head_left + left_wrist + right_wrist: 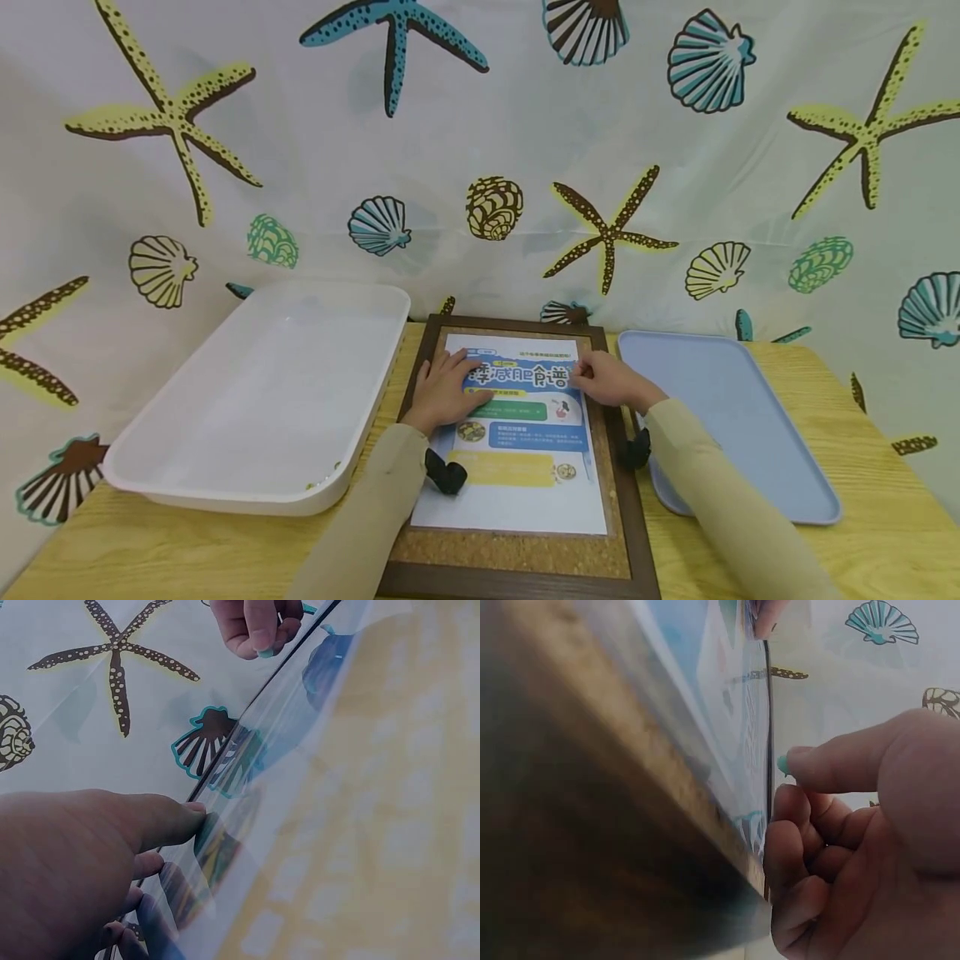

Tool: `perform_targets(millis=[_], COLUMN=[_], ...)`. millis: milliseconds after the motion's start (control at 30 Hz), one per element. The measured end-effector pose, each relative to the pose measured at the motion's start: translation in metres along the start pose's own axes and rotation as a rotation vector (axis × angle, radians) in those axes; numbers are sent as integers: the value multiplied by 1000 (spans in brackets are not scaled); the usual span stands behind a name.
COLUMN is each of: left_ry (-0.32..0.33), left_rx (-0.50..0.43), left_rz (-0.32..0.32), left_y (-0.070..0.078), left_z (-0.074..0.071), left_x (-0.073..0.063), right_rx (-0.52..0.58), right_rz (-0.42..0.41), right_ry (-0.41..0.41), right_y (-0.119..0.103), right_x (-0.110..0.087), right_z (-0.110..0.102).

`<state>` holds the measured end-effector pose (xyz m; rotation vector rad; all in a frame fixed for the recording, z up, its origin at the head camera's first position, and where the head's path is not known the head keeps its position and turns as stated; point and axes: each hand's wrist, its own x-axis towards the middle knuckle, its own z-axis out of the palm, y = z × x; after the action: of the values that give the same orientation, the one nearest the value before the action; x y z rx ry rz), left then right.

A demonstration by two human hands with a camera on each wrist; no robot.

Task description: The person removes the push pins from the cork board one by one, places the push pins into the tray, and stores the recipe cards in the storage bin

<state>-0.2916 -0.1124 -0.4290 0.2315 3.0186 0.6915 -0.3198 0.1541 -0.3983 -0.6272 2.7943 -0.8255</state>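
Observation:
A printed poster (510, 515) with blue, green and yellow blocks lies on a cork board (517, 557) with a dark brown frame. My left hand (447, 390) rests on the poster's upper left part, fingers extended over the sheet. Between the thumb and curled fingers of my right hand (611, 379) is a small teal push pin (783, 763), its short metal point showing in the right wrist view. That hand is at the poster's upper right edge. In the left wrist view the push pin (265, 653) also shows below the right fingertips.
A large white tray (262, 400) stands left of the board, with several tiny colored bits (324, 477) near its front corner. A light blue tray (720, 408) lies to the right, under the right forearm. A patterned cloth (450, 167) hangs behind the wooden table (862, 417).

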Motion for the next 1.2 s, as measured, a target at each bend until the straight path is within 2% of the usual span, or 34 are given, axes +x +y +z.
perform_targets(millis=[300, 567, 767, 933, 1200], left_ry=[1, 1, -2, -3, 3], left_rx=[5, -5, -9, -18, -16], left_rz=[9, 15, 13, 16, 18], left_y=[-2, -3, -2, -1, -4], left_z=[0, 1, 3, 4, 5], left_x=[1, 2, 3, 3, 5], right_rx=[33, 76, 93, 50, 52], right_rz=[47, 51, 64, 52, 114], right_ry=[46, 63, 95, 97, 79], right_y=[24, 41, 47, 50, 57], right_x=[-19, -34, -46, -58, -67], right_z=[-10, -11, -12, -13, -13])
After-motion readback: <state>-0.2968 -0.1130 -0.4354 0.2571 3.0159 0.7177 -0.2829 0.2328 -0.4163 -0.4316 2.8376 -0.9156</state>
